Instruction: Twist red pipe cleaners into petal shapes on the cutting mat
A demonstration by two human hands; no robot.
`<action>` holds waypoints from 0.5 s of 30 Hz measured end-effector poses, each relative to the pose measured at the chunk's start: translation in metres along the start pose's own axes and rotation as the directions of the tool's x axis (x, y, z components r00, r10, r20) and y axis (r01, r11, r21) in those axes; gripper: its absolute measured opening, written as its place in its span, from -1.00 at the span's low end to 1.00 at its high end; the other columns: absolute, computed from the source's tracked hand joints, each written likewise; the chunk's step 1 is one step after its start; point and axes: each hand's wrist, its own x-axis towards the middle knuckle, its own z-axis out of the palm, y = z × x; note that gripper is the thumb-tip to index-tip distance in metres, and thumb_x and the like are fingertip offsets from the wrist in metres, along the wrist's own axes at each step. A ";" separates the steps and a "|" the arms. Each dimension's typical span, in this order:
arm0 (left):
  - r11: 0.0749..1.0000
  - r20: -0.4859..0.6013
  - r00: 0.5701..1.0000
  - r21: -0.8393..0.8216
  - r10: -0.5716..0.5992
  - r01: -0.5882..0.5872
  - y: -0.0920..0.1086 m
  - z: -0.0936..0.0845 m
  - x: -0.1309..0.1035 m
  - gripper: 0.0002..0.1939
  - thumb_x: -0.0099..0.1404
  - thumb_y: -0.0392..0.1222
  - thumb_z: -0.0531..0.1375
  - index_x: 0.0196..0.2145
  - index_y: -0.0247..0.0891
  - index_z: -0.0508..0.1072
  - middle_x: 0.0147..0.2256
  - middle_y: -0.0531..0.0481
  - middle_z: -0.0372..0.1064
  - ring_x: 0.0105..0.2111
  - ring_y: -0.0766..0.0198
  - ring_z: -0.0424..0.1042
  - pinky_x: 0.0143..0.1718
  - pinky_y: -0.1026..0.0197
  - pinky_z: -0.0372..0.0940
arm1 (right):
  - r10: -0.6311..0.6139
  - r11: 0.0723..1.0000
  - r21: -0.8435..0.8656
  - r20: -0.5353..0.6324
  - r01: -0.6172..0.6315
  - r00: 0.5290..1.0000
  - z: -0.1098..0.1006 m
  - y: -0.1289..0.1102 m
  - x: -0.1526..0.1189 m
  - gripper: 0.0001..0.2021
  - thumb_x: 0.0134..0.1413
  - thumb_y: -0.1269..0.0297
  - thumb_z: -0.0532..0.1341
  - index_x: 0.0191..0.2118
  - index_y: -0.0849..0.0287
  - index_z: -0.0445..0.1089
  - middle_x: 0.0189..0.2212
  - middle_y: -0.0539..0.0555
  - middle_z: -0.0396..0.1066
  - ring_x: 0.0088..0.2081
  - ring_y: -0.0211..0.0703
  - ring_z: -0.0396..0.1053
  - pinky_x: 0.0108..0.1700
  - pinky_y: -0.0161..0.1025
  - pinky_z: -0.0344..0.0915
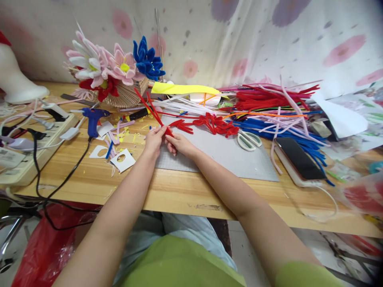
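Observation:
Red pipe cleaners (pixel 153 113) stand up out of my two hands, which meet over the left part of a grey cutting mat (pixel 206 155). My left hand (pixel 154 142) pinches them near their lower end. Just to its right, my right hand (pixel 179 144) has its fingers closed on the lower red portion. Beyond the hands lie more red pieces, bent into petal-like loops (pixel 214 124). Scissors with pale handles (pixel 249 141) rest at the right of the mat.
A blue glue gun (pixel 94 119) and a power strip (pixel 44 151) with cables are on the left, near white cards with holes (pixel 123 160). Fuzzy flowers (pixel 119 65) stand behind. Bundles of pipe cleaners (pixel 269 99) fill the back right, near a phone (pixel 299 158).

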 end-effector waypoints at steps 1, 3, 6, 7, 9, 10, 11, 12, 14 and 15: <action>1.000 -0.029 1.000 -0.025 -0.001 0.000 0.001 0.000 0.000 -0.81 0.03 -0.15 0.32 -0.50 -0.36 0.46 -0.50 -0.06 0.47 -0.54 0.34 0.42 -0.54 0.35 0.24 | 0.010 1.000 -0.010 0.003 -0.010 1.000 0.001 -0.002 0.000 -0.73 0.26 0.20 -0.02 -0.45 0.19 0.15 -0.80 -0.15 0.22 -0.81 -0.42 0.11 -0.74 -0.47 0.09; 0.997 -0.083 0.996 -0.077 -0.021 0.015 0.002 0.000 0.000 -0.84 0.07 -0.19 0.29 -0.48 -0.36 0.45 -0.50 -0.06 0.48 -0.52 0.34 0.45 -0.52 0.36 0.26 | 0.032 0.999 -0.039 0.005 -0.031 0.999 0.001 -0.005 -0.001 -0.69 0.26 0.18 -0.02 -0.48 0.20 0.17 -0.81 -0.13 0.23 -0.81 -0.41 0.11 -0.74 -0.47 0.10; 0.989 -0.120 0.991 -0.141 -0.057 0.040 0.005 0.002 -0.002 -0.89 0.14 -0.25 0.24 -0.43 -0.37 0.44 -0.50 -0.05 0.47 -0.46 0.34 0.48 -0.46 0.38 0.29 | 0.077 0.989 -0.126 -0.018 -0.078 0.997 0.001 -0.008 -0.001 -0.62 0.24 0.12 -0.01 -0.55 0.21 0.18 -0.83 -0.10 0.23 -0.83 -0.40 0.09 -0.76 -0.45 0.06; 0.986 -0.121 0.991 -0.162 -0.063 0.043 0.005 0.003 -0.003 -0.91 0.16 -0.27 0.22 -0.43 -0.37 0.44 -0.49 -0.05 0.48 -0.44 0.34 0.49 -0.44 0.39 0.30 | 0.088 0.983 -0.161 -0.035 -0.093 0.995 0.000 -0.008 -0.001 -0.60 0.23 0.10 0.00 -0.57 0.21 0.19 -0.84 -0.09 0.23 -0.84 -0.40 0.08 -0.77 -0.44 0.04; 0.979 -0.114 0.991 -0.196 -0.074 0.051 0.006 0.004 -0.003 -0.94 0.17 -0.31 0.21 -0.42 -0.38 0.43 -0.46 -0.06 0.49 -0.38 0.33 0.51 -0.38 0.39 0.31 | 0.099 0.967 -0.229 -0.073 -0.113 0.992 0.000 -0.007 -0.001 -0.55 0.22 0.06 0.00 -0.61 0.21 0.20 -0.85 -0.07 0.21 -0.85 -0.40 0.06 -0.77 -0.42 0.00; 0.977 -0.105 0.991 -0.206 -0.080 0.057 0.007 0.004 -0.003 -0.95 0.18 -0.32 0.21 -0.41 -0.37 0.43 -0.44 -0.07 0.49 -0.34 0.32 0.51 -0.35 0.38 0.32 | 0.098 0.957 -0.265 -0.090 -0.119 0.991 0.000 -0.006 -0.001 -0.54 0.21 0.03 0.00 -0.63 0.21 0.20 -0.85 -0.06 0.21 -0.85 -0.40 0.05 -0.77 -0.41 -0.01; 0.975 -0.100 0.992 -0.213 -0.083 0.060 0.008 0.003 -0.002 -0.95 0.18 -0.32 0.21 -0.41 -0.37 0.43 -0.42 -0.07 0.50 -0.31 0.31 0.51 -0.32 0.36 0.33 | 0.098 0.945 -0.303 -0.101 -0.124 0.990 0.000 -0.006 -0.001 -0.52 0.19 0.01 0.00 -0.64 0.21 0.21 -0.86 -0.06 0.20 -0.84 -0.40 0.04 -0.75 -0.40 -0.01; 0.975 -0.101 0.991 -0.216 -0.083 0.059 0.009 0.001 -0.001 -0.95 0.18 -0.31 0.21 -0.41 -0.36 0.43 -0.40 -0.08 0.50 -0.28 0.29 0.51 -0.29 0.35 0.34 | 0.097 0.930 -0.345 -0.103 -0.127 0.990 -0.001 -0.005 -0.002 -0.50 0.18 -0.02 0.00 -0.65 0.21 0.22 -0.86 -0.05 0.20 -0.84 -0.40 0.03 -0.73 -0.39 0.00; 0.977 -0.121 0.991 -0.213 -0.057 0.030 0.013 -0.004 0.003 -0.93 0.20 -0.29 0.19 -0.40 -0.36 0.44 -0.40 -0.07 0.50 -0.26 0.28 0.51 -0.24 0.31 0.36 | 0.072 0.888 -0.449 -0.085 -0.103 0.994 -0.005 -0.006 -0.004 -0.48 0.13 -0.08 0.02 -0.67 0.21 0.24 -0.85 -0.04 0.20 -0.80 -0.39 0.07 -0.66 -0.38 0.04; 0.979 -0.140 0.990 -0.204 -0.035 0.006 0.015 -0.007 0.005 -0.93 0.22 -0.29 0.18 -0.40 -0.35 0.44 -0.41 -0.06 0.49 -0.27 0.29 0.51 -0.23 0.29 0.37 | 0.036 0.862 -0.502 -0.085 -0.073 0.996 -0.010 -0.006 -0.005 -0.48 0.11 -0.09 0.04 -0.67 0.21 0.25 -0.83 -0.04 0.21 -0.76 -0.38 0.10 -0.61 -0.37 0.06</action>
